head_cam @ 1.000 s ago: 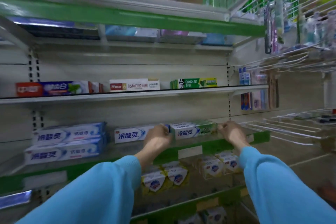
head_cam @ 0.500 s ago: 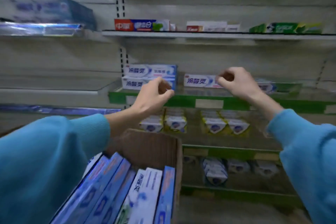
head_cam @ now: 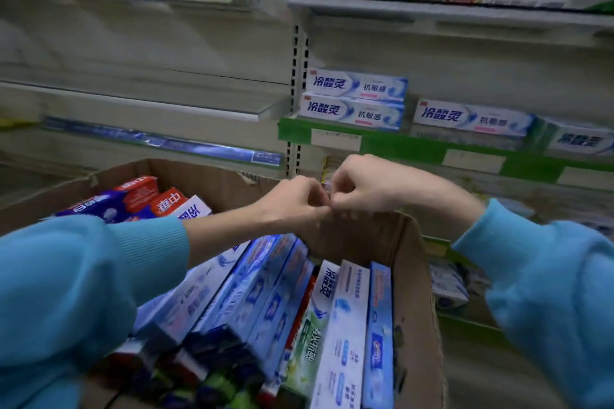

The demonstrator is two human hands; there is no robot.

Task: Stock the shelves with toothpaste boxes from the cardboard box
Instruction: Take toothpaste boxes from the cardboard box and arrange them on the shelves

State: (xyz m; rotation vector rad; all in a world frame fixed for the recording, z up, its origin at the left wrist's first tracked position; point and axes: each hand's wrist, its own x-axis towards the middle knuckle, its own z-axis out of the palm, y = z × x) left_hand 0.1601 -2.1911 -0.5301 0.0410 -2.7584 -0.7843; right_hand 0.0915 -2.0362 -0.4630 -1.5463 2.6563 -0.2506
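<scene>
Both hands are hovering together over the far rim of the cardboard box, the left hand and right hand touching at the knuckles, each grip curled closed with nothing visibly held. This looks like the pause between placing one item and fetching another. The toothpaste boxes are lying packed lengthwise in the cardboard box, near and below the hands. The next move probably calls for uncurling a hand and reaching down to pull one free. Farther off on the right, the green-edged shelf is carrying a stack of two white boxes and a single one; room beside these seems open. The tight packing may be making a clean pull awkward.
</scene>
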